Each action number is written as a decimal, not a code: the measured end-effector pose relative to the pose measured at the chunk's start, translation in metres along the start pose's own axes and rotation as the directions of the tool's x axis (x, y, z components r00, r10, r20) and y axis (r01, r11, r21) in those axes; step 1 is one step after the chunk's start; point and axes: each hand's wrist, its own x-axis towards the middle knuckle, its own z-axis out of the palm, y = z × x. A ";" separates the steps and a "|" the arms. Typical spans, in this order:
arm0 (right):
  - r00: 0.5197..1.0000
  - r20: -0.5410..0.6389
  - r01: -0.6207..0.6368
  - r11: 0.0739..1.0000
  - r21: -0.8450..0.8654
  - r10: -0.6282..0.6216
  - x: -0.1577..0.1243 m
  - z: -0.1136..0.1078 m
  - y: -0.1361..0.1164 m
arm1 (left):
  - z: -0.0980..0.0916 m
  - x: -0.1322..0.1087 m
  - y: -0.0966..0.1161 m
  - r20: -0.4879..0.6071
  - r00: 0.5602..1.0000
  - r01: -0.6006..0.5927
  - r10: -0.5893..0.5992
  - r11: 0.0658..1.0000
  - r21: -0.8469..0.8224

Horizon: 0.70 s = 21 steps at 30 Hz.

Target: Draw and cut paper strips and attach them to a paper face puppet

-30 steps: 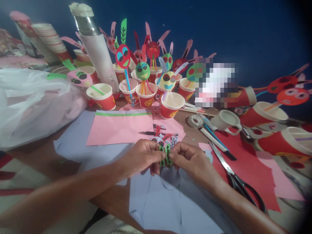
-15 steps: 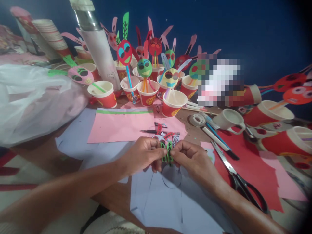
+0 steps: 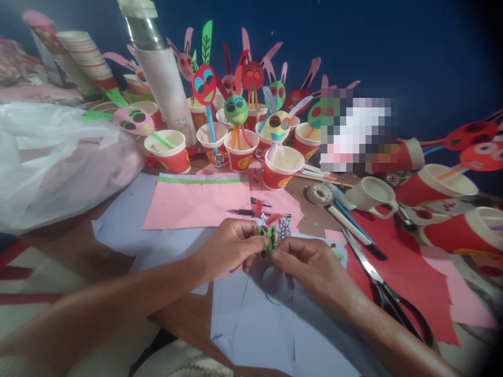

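Between my two hands is a small green paper piece [image 3: 272, 239] with black markings. My left hand [image 3: 231, 245] pinches its left side, and my right hand [image 3: 304, 255] has thumb and fingers closed at its lower right edge. Small red and white patterned paper strips stick up just behind the fingertips. Under my hands lies a pale blue-grey paper sheet [image 3: 259, 324] with a round outline on it. A black pen [image 3: 251, 212] rests behind my hands, partly over pink paper [image 3: 196, 204].
Scissors [image 3: 373, 272] lie on red paper [image 3: 420, 283] at the right, near a white mug [image 3: 371, 193] and a tape roll [image 3: 320, 194]. Paper cups [image 3: 283, 166] with paper faces stand behind, beside a tall flask [image 3: 165, 84]. A white plastic bag [image 3: 58, 162] is at the left.
The green paper piece has tilted and shifted slightly up between my fingers. My right fingertips have moved a little lower on it. The whole view has shifted slightly.
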 end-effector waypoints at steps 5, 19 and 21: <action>1.000 0.008 -0.012 0.999 -0.032 0.013 -0.001 0.004 0.002 | 0.002 -0.002 0.004 -0.016 1.000 0.021 -0.021 1.000 -0.006; 1.000 -0.021 0.001 0.998 -0.058 -0.002 0.001 0.006 0.004 | 0.005 -0.001 0.005 -0.007 0.999 -0.036 0.035 0.998 -0.048; 1.000 -0.027 -0.004 0.999 -0.043 0.002 0.000 0.005 0.003 | 0.003 -0.001 0.003 0.015 0.999 -0.045 0.045 0.998 -0.053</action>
